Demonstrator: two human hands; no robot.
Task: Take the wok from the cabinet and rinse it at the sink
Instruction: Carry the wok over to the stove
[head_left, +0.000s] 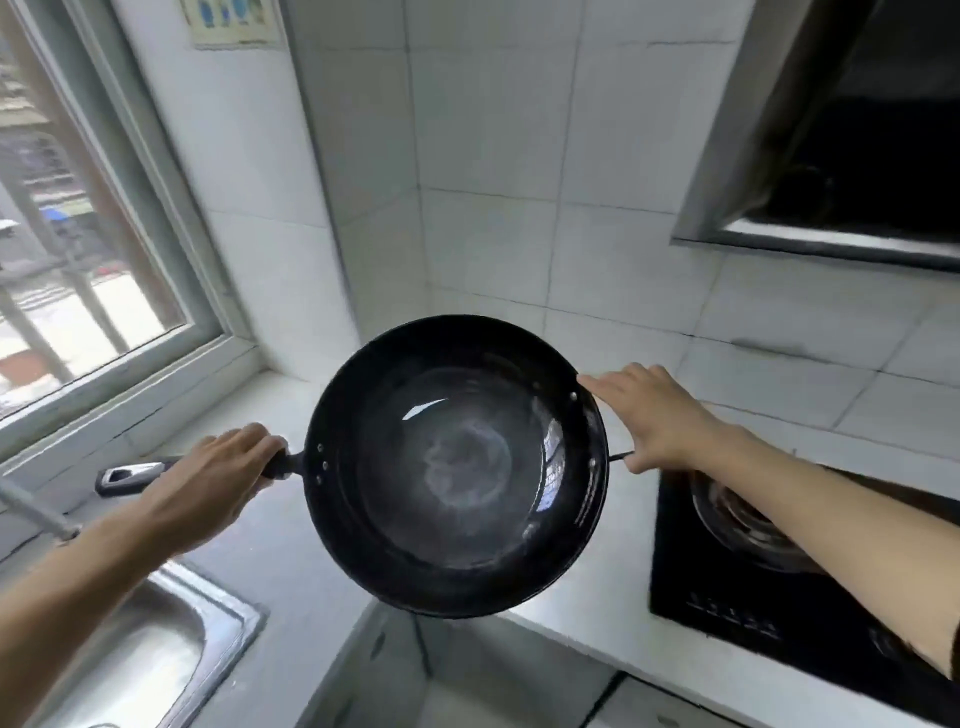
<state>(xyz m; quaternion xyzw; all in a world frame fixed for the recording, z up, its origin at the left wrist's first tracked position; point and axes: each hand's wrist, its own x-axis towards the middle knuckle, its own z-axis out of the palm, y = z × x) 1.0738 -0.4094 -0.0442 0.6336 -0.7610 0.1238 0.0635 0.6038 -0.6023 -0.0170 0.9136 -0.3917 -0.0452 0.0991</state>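
Note:
A black wok (457, 467) with a wet, shiny inside hangs in the air over the corner of the counter. My left hand (208, 478) grips its long black handle, whose silver end sticks out to the left. My right hand (649, 421) holds the small loop handle on the wok's right rim, fingers over the edge. The steel sink (156, 639) lies at the lower left, below and to the left of the wok.
A grey tap spout (36, 509) reaches in from the left above the sink. A black induction hob (753, 613) with a steel pot (743, 525) sits on the right. A range hood (831, 156) hangs overhead. The window (78, 260) fills the left. White counter (291, 545) runs beneath.

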